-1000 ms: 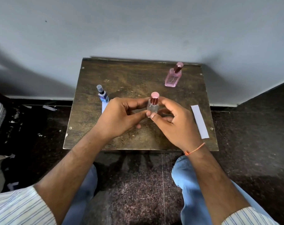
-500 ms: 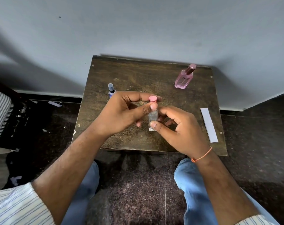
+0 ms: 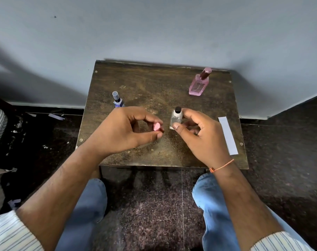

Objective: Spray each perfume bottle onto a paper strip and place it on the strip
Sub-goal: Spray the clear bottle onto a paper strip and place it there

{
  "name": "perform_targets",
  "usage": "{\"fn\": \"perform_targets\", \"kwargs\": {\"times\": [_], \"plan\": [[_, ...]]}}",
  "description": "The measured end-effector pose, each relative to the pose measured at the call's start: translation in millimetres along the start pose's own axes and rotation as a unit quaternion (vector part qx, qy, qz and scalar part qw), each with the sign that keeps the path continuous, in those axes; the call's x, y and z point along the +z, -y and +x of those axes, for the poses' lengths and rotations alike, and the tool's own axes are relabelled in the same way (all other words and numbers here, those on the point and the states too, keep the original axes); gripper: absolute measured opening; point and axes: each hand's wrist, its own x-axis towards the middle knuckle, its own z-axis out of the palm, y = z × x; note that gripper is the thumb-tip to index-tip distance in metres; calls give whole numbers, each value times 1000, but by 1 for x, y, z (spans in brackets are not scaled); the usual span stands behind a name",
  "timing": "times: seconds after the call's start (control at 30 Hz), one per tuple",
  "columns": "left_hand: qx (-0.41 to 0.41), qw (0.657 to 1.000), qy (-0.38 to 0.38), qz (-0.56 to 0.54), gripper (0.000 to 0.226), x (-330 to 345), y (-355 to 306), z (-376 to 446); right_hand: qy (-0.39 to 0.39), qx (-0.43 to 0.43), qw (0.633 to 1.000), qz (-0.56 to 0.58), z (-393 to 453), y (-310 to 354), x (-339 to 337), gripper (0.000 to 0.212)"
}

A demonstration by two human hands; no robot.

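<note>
— Over at nine o'clock on the wooden table (image 3: pixel 136 84), what's that little thing standing up?

— A small blue bottle (image 3: pixel 118 100) with a grey cap, upright, partly hidden behind the left hand (image 3: pixel 126 130).

— And that hand?

— Curled, fingers and thumb pinching a pink cap (image 3: pixel 157 127). The cap is off its bottle, just left of the table's centre.

— So the bottle is where?

— Just beside it, toward three o'clock. The right hand (image 3: pixel 203 136) grips the small clear bottle (image 3: pixel 175 119) between thumb and fingers, upright, with its black-topped sprayer bare. Whether its base touches the table I cannot tell. Cap and bottle are near each other, not touching.

— There's a thread on that wrist?

— An orange thread (image 3: pixel 222 165), yes.

— Further right?

— A white paper strip (image 3: pixel 228 135) lies flat near the table's three o'clock edge, running front to back, apart from the hand. Up at one o'clock stands a taller pink bottle (image 3: pixel 199 84) with a dark rose cap on, well apart from everything else.
</note>
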Motion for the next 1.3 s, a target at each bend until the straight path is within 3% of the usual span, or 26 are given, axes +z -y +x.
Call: {"fn": "perform_targets", "kwargs": {"times": [0.23,0.33,0.4,0.5,0.67,0.77,0.93,1.1,1.2,1.3], "plan": [[28,976,88,199,27,1,8,-4,13,23,1000,-11,-2,6,2,36],[20,970,87,224,28,1,7,-3,31,26,999,-22,0,7,-2,51],[6,969,87,233,39,-1,6,-3,43,26,998,-41,2,6,-11,64],[-4,973,79,218,62,-3,2,-3,13,29,992,-120,7,-2,-36,68],[3,990,25,137,43,5,-12,2,1,123,959,-257,5,-34,-90,75],[16,992,32,120,45,9,-17,4,-1,194,938,-288,0,-45,-114,79],[42,994,44,86,52,17,-20,7,-30,301,932,-200,-6,-53,-131,62],[67,995,61,34,50,22,-21,9,-68,282,943,-163,-7,-52,-133,43],[62,996,62,-8,49,25,-21,10,-94,248,964,3,-5,-40,-128,39],[37,996,54,-68,44,25,-22,10,-73,212,962,158,-1,-20,-107,40]]}}
